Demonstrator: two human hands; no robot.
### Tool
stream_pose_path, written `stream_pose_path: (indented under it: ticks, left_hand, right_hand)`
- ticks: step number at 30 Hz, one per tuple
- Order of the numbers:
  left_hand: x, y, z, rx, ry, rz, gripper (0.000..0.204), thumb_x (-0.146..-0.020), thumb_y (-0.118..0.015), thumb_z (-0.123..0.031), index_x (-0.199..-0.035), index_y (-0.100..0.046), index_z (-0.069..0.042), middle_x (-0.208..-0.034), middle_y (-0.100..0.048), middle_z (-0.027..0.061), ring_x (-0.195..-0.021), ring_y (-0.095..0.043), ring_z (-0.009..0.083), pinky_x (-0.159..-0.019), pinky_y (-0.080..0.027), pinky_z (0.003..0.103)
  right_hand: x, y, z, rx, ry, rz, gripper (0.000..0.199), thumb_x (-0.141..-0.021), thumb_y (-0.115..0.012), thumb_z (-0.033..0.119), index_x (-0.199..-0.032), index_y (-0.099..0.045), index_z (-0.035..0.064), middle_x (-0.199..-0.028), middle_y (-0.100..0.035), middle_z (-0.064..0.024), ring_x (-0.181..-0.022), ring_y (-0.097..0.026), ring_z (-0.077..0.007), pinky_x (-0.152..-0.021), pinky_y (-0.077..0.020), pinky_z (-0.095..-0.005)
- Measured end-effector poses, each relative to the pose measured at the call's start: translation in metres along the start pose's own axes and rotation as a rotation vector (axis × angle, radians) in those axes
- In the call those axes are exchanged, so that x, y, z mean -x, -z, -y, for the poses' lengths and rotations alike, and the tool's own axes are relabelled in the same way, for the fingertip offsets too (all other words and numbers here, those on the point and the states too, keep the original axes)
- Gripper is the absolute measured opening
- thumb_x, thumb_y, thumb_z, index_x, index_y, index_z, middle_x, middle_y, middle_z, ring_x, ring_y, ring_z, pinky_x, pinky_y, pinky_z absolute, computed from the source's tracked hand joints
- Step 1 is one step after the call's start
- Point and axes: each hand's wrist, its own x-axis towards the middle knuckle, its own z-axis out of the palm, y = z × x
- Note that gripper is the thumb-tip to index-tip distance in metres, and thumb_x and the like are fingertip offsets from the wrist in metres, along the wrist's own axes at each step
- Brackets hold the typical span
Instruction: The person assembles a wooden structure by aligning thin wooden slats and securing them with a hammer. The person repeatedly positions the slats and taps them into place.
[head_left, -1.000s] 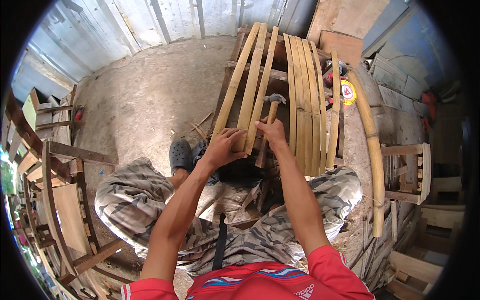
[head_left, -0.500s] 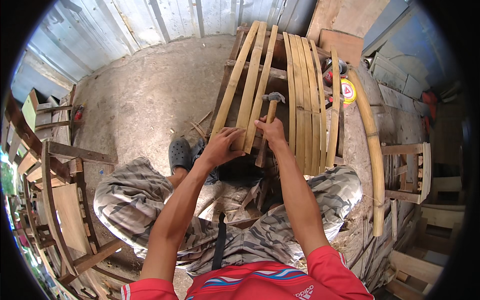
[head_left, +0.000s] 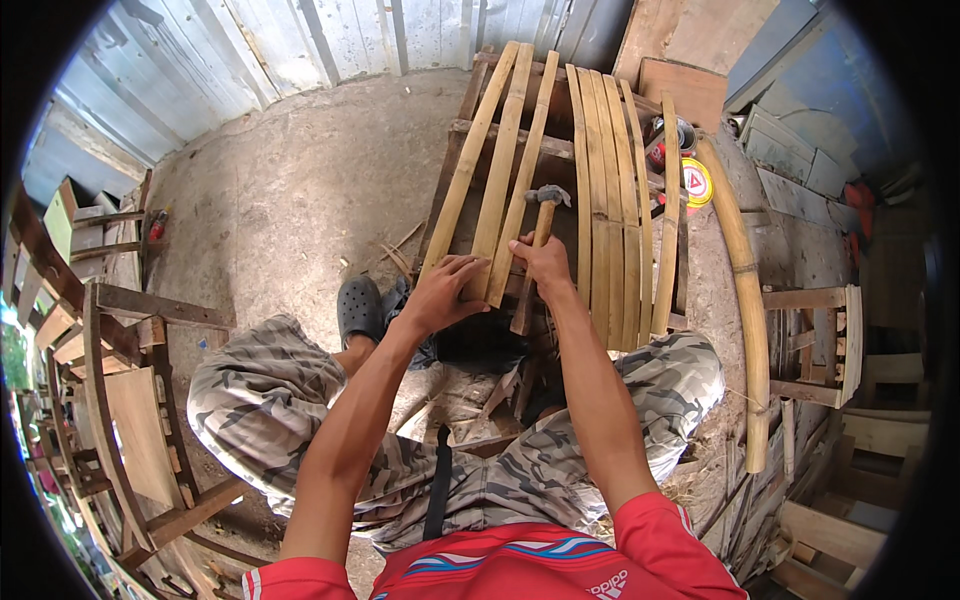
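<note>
I sit low over a wooden frame (head_left: 470,128) covered with several long bamboo slats (head_left: 600,190). My left hand (head_left: 445,292) presses on the near end of a loose slat (head_left: 500,170), fingers spread over it. My right hand (head_left: 545,262) grips the wooden handle of a hammer (head_left: 545,200), whose metal head points away from me above the slats. Both forearms reach forward over my camouflage trousers.
A thick bamboo pole (head_left: 745,300) lies along the right side. Round tins (head_left: 695,180) sit beyond the frame at the right. Unfinished wooden chair frames (head_left: 110,400) stand on the left, another (head_left: 820,350) on the right. A black clog (head_left: 357,305) covers my left foot on the concrete floor.
The hammer and my right hand have shifted slightly; my left hand has stayed on the slat's near end.
</note>
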Motion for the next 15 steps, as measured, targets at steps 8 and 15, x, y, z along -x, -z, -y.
stream_pose_path:
  ticks: [8, 15]
  left_hand:
    - [0.001, 0.0, 0.001, -0.005, -0.026, -0.022, 0.078, -0.074, -0.089, -0.027, -0.141, -0.056, -0.007, -0.139, -0.06, 0.0162, -0.129, -0.055, 0.0367, -0.107, -0.046, 0.045]
    - [-0.006, 0.006, -0.003, 0.257, 0.191, -0.127, 0.042, -0.09, -0.076, -0.016, -0.129, -0.065, -0.005, -0.12, -0.071, 0.0164, -0.109, -0.069, 0.0311, -0.097, -0.053, 0.038]
  right_hand:
    - [-0.003, 0.0, -0.004, 0.104, 0.059, -0.024, 0.025, -0.084, -0.08, 0.002, -0.096, -0.058, 0.0029, -0.099, -0.066, -0.0075, -0.09, -0.069, -0.0199, -0.083, -0.0592, -0.032]
    - [0.002, 0.008, -0.007, 0.104, 0.258, -0.196, 0.022, -0.082, -0.08, 0.007, -0.09, -0.062, -0.004, -0.103, -0.074, -0.0142, -0.084, -0.072, -0.0212, -0.08, -0.058, -0.0332]
